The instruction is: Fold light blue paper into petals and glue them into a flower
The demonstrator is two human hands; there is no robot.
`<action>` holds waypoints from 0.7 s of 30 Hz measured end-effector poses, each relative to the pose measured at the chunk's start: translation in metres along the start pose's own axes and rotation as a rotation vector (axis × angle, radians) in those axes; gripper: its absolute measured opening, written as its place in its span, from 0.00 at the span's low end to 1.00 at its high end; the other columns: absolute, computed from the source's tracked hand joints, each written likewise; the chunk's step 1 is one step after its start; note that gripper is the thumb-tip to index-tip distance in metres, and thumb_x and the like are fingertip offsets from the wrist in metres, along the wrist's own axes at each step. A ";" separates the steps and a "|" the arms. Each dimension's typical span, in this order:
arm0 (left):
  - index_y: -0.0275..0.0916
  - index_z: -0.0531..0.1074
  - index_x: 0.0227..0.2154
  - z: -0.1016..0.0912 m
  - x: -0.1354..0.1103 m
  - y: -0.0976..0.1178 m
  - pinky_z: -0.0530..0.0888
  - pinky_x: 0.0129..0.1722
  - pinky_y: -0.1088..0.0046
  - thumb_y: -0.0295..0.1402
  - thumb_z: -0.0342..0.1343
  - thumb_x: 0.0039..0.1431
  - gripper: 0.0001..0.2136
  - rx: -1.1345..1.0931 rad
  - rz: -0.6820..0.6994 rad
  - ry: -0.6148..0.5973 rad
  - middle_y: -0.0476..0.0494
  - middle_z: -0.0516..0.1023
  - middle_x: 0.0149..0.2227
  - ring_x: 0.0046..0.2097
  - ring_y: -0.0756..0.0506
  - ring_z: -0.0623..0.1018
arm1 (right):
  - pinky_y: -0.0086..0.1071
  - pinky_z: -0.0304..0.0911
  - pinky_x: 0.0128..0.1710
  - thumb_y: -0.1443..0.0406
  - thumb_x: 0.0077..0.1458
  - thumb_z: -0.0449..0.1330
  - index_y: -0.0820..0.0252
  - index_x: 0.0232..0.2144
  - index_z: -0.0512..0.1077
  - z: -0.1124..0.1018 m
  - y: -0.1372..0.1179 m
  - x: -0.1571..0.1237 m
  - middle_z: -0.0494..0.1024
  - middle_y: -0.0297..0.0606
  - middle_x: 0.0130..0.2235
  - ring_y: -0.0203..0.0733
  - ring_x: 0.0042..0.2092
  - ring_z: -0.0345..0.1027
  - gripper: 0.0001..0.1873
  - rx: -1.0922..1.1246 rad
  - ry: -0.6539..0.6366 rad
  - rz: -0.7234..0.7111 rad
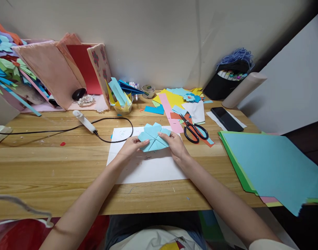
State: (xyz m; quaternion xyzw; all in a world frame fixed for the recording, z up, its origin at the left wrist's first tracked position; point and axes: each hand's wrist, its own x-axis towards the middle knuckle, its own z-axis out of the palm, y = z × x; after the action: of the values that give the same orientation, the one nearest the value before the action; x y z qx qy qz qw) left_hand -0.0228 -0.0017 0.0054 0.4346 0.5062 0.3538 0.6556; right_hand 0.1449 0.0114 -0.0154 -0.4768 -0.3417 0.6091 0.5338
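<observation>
A light blue folded paper flower with pointed petals and creases meeting at its centre is held above a white sheet of paper. My left hand pinches its left edge, thumb on top. On the opposite side my right hand grips the right edge, its thumb lying over the upper petals. Fingers under the flower are hidden. Black-handled scissors rest on the table to the right of my right hand.
Paper scraps spread behind the scissors. A white glue gun with a black cord lies to the left. At right are a phone and stacked coloured paper. A pink organizer and black pen holder stand behind.
</observation>
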 end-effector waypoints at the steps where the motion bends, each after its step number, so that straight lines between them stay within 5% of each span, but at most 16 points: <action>1: 0.33 0.75 0.27 0.000 -0.001 0.001 0.68 0.29 0.74 0.41 0.62 0.40 0.15 -0.009 -0.005 -0.020 0.40 0.77 0.29 0.29 0.48 0.73 | 0.32 0.64 0.38 0.61 0.35 0.66 0.62 0.30 0.75 0.000 0.000 0.000 0.78 0.37 0.32 0.40 0.36 0.70 0.16 0.002 -0.009 0.002; 5: 0.33 0.75 0.28 -0.001 -0.004 0.006 0.69 0.29 0.73 0.42 0.62 0.41 0.16 -0.037 -0.014 -0.067 0.41 0.77 0.29 0.29 0.48 0.73 | 0.32 0.64 0.38 0.61 0.37 0.66 0.62 0.31 0.74 0.002 0.000 -0.002 0.78 0.37 0.33 0.39 0.35 0.70 0.16 -0.006 -0.018 -0.005; 9: 0.34 0.75 0.30 -0.001 -0.005 0.010 0.67 0.27 0.75 0.45 0.62 0.39 0.19 0.035 0.012 0.031 0.43 0.77 0.29 0.29 0.47 0.73 | 0.32 0.64 0.37 0.60 0.36 0.66 0.63 0.31 0.74 0.005 0.001 -0.006 0.77 0.38 0.33 0.40 0.35 0.69 0.17 -0.041 -0.022 -0.006; 21: 0.34 0.76 0.27 -0.007 -0.007 0.012 0.66 0.27 0.74 0.41 0.65 0.32 0.18 0.203 -0.072 0.057 0.42 0.78 0.27 0.27 0.46 0.74 | 0.31 0.60 0.34 0.60 0.38 0.65 0.63 0.31 0.73 0.007 -0.002 -0.012 0.75 0.37 0.33 0.37 0.33 0.66 0.17 -0.197 -0.287 0.069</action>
State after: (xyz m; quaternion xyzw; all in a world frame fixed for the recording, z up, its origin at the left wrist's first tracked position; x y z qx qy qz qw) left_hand -0.0318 -0.0021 0.0185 0.4703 0.5730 0.2891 0.6058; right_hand 0.1390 0.0007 -0.0091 -0.4462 -0.4559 0.6524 0.4092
